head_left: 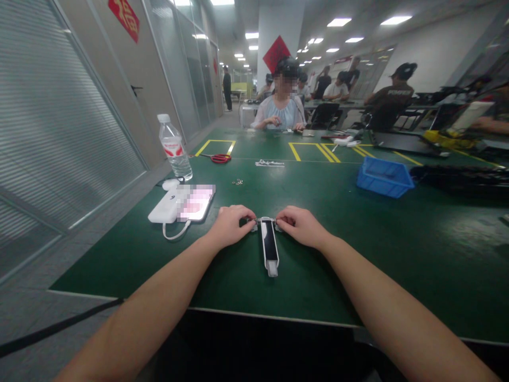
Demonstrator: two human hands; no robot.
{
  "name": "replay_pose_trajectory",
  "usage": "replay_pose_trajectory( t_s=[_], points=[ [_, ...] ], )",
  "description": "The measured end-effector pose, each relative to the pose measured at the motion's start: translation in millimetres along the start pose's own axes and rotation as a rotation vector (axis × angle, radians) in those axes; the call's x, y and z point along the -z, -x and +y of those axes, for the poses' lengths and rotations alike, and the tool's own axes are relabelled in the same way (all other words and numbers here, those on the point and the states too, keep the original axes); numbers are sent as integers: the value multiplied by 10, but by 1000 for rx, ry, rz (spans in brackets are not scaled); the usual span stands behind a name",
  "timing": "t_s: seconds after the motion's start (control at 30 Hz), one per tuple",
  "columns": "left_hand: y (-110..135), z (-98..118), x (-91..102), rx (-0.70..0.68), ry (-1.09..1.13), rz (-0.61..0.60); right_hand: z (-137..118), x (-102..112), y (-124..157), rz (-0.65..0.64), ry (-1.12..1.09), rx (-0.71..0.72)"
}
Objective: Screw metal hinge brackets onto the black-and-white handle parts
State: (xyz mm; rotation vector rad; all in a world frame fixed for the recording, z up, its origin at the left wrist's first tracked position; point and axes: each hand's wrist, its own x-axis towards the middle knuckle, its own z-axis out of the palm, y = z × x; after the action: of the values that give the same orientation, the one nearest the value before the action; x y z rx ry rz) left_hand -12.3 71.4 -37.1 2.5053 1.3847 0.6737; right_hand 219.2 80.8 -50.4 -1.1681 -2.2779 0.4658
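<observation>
A slim white and black device lies lengthwise on the green table in front of me. My left hand is closed in a pinch at the left of its far end. My right hand pinches the right side of the same end. Between the fingertips, a small metal part sits at the device's top. What exactly the fingers hold is too small to make out.
A white power bank with a phone on it lies to the left, a water bottle behind it. Red scissors and small parts lie farther back. A blue bin stands at right. People sit beyond.
</observation>
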Motion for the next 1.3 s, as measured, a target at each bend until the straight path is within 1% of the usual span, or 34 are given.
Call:
replay_pose_trajectory(
  t_s=[0.13, 0.33, 0.53, 0.7, 0.8, 1.07, 1.3],
  points=[
    [6, 16, 13, -36, 16, 24, 3, -2, 2, 4, -1, 2],
    [3, 15, 0, 31, 2, -12, 3, -3, 3, 2, -6, -5],
    [14, 24, 16, -46, 12, 25, -7, 5, 3, 1, -8, 1],
    [3, 15, 2, 19, -14, -1, -5, 6, 3, -2, -4, -1],
    [-3, 11, -1, 7, -26, -15, 1, 1, 2, -5, -9, -8],
    [-7, 5, 13, -13, -23, 22, -18, -1, 0, -13, 5, -16],
    [-3, 4, 6, -19, -5, 19, -12, 1, 5, -1, 1, 4]
  ],
)
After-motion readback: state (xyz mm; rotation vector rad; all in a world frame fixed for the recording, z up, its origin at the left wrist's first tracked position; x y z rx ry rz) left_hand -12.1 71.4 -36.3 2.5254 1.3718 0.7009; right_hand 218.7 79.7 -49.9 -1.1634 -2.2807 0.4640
